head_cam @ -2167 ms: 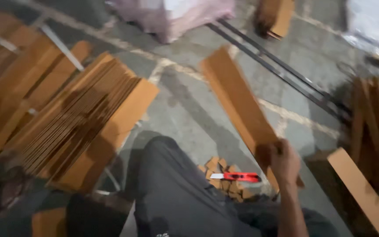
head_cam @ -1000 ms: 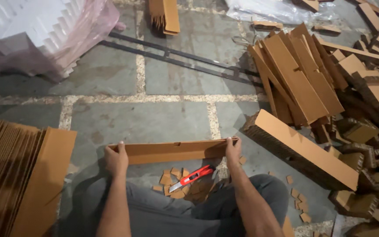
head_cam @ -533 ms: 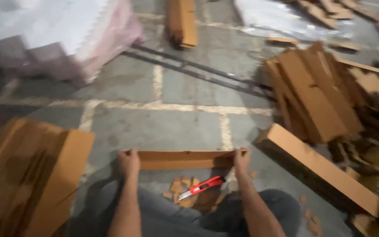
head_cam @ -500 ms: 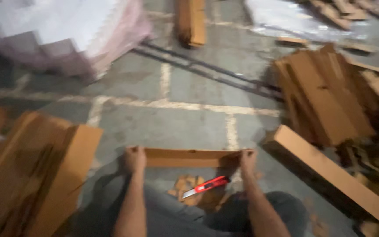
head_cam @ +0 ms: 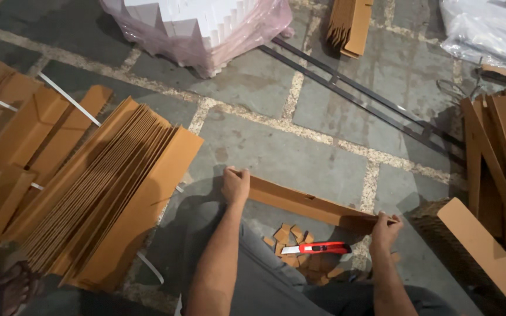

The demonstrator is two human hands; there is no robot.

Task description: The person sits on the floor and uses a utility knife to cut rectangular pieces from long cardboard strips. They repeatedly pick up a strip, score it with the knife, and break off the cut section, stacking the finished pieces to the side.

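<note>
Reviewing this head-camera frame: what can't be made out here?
- Left hand fingers: curled behind the cardboard strip end.
- Red box cutter: blade state too small to tell.
- Cardboard stack: its left side runs off the frame edge.
- Plastic-wrapped white bundle: top cut off by the upper edge.

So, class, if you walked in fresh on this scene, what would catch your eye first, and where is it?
First, the long cardboard strip held at its two ends by the left hand and the right hand, low in the middle. Just below it, a red utility knife lies on the stone floor among small cardboard scraps. At the left, a big fanned stack of folded cardboard pieces fills the view.
</note>
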